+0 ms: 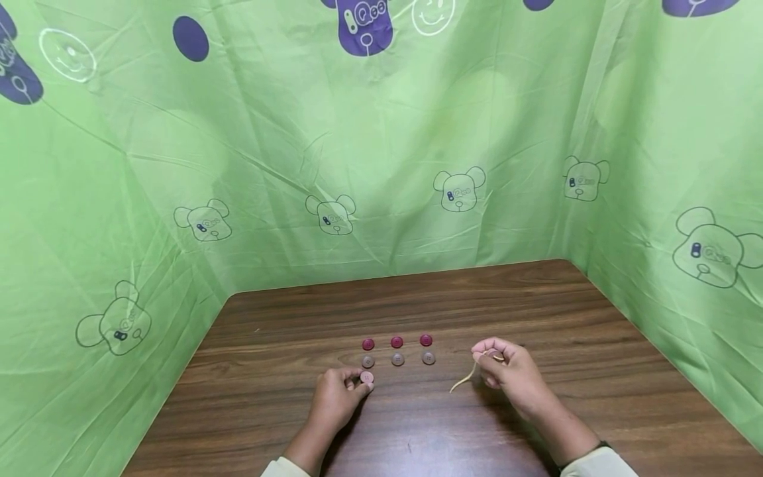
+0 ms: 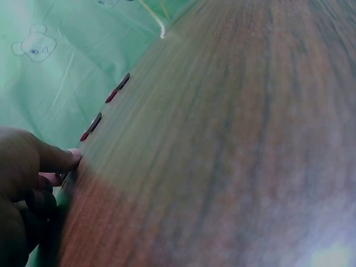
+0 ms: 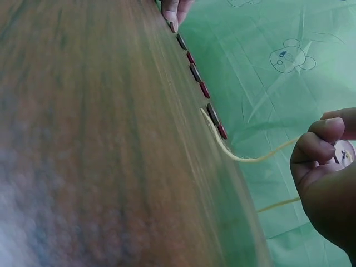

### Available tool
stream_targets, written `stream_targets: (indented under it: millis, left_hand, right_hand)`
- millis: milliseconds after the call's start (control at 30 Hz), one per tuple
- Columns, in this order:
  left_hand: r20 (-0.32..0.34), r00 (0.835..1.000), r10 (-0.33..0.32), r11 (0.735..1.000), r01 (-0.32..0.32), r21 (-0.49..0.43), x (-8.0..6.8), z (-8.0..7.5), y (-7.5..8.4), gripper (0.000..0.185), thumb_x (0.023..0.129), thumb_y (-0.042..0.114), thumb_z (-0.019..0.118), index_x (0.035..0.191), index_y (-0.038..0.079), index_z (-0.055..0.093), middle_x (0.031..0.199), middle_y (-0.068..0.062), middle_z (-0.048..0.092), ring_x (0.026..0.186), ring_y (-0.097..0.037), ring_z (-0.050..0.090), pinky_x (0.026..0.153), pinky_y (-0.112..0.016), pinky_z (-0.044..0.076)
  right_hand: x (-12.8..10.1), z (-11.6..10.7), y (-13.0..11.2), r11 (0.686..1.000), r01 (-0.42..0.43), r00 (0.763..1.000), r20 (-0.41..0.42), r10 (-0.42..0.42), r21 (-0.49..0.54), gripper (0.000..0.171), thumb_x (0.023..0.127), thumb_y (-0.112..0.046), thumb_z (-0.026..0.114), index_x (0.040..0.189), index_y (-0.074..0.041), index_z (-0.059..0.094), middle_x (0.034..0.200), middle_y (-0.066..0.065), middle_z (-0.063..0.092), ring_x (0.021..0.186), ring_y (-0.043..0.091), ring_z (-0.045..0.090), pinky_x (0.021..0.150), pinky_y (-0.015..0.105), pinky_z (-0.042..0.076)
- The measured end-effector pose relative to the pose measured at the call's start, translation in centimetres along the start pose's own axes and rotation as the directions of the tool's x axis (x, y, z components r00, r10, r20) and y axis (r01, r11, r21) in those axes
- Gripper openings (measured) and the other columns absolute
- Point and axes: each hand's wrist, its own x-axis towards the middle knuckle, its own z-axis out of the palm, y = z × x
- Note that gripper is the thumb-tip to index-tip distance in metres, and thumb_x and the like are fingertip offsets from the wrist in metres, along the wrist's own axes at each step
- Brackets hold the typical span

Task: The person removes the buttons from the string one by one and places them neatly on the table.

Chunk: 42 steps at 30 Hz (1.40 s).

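Observation:
My left hand (image 1: 338,399) pinches a light pink button (image 1: 366,377) by its edge, with the thumb below and a finger above, close over the wood. In the left wrist view the fingers mostly hide this button. A pale yellow cord (image 1: 463,383) hangs from my right hand (image 1: 511,372), which grips it between thumb and fingers; its loose end trails toward the table. Within the right hand's curled fingers the right wrist view shows part of a pale button (image 3: 345,153) with yellow cord at its holes. Just beyond the left hand lies a grey-brown button (image 1: 367,362).
Two more grey-brown buttons, one in the middle (image 1: 397,359) and one at the right (image 1: 428,358), continue that row. Behind them lie three dark red buttons (image 1: 397,342). The brown wooden table (image 1: 477,298) is surrounded by green printed cloth (image 1: 387,132) at the back and sides.

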Motion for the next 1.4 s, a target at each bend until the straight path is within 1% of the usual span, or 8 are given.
stream_targets:
  millis: [167, 367, 533, 733, 867, 1033, 1167, 1400]
  left_hand:
    - [0.002, 1.000, 0.003, 1.000, -0.003, 0.002, -0.05, -0.04, 0.02, 0.026, 0.082, 0.016, 0.093, 0.105, 0.007, 0.087, 0.064, 0.008, 0.054, 0.059, -0.002, 0.045, 0.059, -0.023, 0.043]
    - [0.007, 1.000, 0.009, 1.000, -0.009, -0.003, -0.08, -0.06, 0.07, 0.027, 0.082, 0.016, 0.093, 0.106, 0.006, 0.086, 0.066, 0.007, 0.057, 0.061, -0.002, 0.047, 0.059, -0.022, 0.043]
    - [0.009, 1.000, 0.013, 1.000, -0.013, -0.009, -0.11, -0.04, 0.04, 0.026, 0.082, 0.015, 0.093, 0.105, 0.005, 0.086, 0.065, 0.006, 0.057, 0.060, -0.002, 0.047, 0.058, -0.022, 0.043]
    - [0.006, 1.000, 0.018, 1.000, -0.018, -0.008, -0.11, -0.01, -0.03, 0.026, 0.082, 0.015, 0.093, 0.104, 0.004, 0.086, 0.064, 0.006, 0.057, 0.060, -0.001, 0.047, 0.057, -0.022, 0.043]
    - [-0.001, 1.000, 0.020, 1.000, -0.020, -0.005, -0.11, -0.01, -0.04, 0.028, 0.081, 0.015, 0.094, 0.104, 0.003, 0.086, 0.064, 0.006, 0.057, 0.060, -0.002, 0.047, 0.057, -0.022, 0.043]
    - [-0.003, 1.000, 0.020, 1.000, -0.020, -0.012, -0.14, -0.05, 0.11, 0.029, 0.079, 0.015, 0.094, 0.104, 0.003, 0.086, 0.064, 0.007, 0.056, 0.059, -0.002, 0.046, 0.057, -0.023, 0.043]
    - [-0.003, 1.000, 0.012, 1.000, -0.012, -0.013, -0.12, -0.04, 0.15, 0.030, 0.079, 0.016, 0.094, 0.105, 0.003, 0.085, 0.063, 0.007, 0.054, 0.059, -0.002, 0.046, 0.056, -0.023, 0.042]
    - [-0.013, 1.000, 0.002, 1.000, -0.002, -0.004, -0.07, -0.01, 0.10, 0.030, 0.079, 0.016, 0.094, 0.104, 0.003, 0.085, 0.063, 0.007, 0.054, 0.058, -0.002, 0.046, 0.056, -0.023, 0.043]
  right_hand:
    - [0.02, -0.06, 0.02, 1.000, 0.002, 1.000, 0.002, -0.002, 0.016, 0.021, 0.097, 0.008, 0.067, 0.116, 0.001, 0.068, 0.081, -0.006, 0.055, 0.058, 0.008, 0.047, 0.055, 0.021, 0.042]
    - [-0.01, -0.21, 0.15, 1.000, 0.028, 0.998, 0.047, -0.028, 0.011, 0.033, 0.099, 0.007, 0.066, 0.131, 0.004, 0.059, 0.085, -0.004, 0.055, 0.063, 0.007, 0.053, 0.058, 0.020, 0.045]
    - [-0.06, -0.30, 0.39, 0.998, 0.058, 0.995, 0.078, -0.060, 0.021, 0.029, 0.100, 0.006, 0.069, 0.127, 0.008, 0.058, 0.084, -0.002, 0.062, 0.064, 0.008, 0.062, 0.055, 0.019, 0.046]
    - [0.00, -0.40, 0.45, 0.998, 0.054, 0.995, 0.085, -0.056, 0.035, 0.030, 0.096, 0.004, 0.076, 0.123, 0.005, 0.061, 0.087, -0.001, 0.073, 0.064, 0.007, 0.067, 0.051, 0.017, 0.045]
    - [0.03, -0.56, 0.59, 0.997, 0.069, 0.990, 0.116, -0.074, 0.046, 0.024, 0.097, 0.003, 0.075, 0.118, 0.004, 0.064, 0.084, 0.002, 0.077, 0.064, 0.008, 0.068, 0.050, 0.017, 0.048]
    - [0.02, -0.78, 0.78, 0.992, 0.108, 0.982, 0.147, -0.116, 0.058, 0.017, 0.101, 0.000, 0.072, 0.118, -0.004, 0.073, 0.080, 0.001, 0.077, 0.061, 0.009, 0.068, 0.056, 0.021, 0.057]
    - [0.03, -0.85, 0.77, 0.989, 0.124, 0.978, 0.158, -0.135, 0.079, 0.019, 0.103, 0.001, 0.070, 0.115, -0.011, 0.078, 0.080, 0.003, 0.078, 0.064, 0.012, 0.072, 0.059, 0.024, 0.061]
    - [0.13, -0.72, 0.73, 0.992, 0.118, 0.987, 0.107, -0.123, 0.051, 0.015, 0.098, 0.001, 0.076, 0.109, -0.010, 0.079, 0.076, 0.000, 0.072, 0.062, 0.008, 0.067, 0.050, 0.019, 0.051]
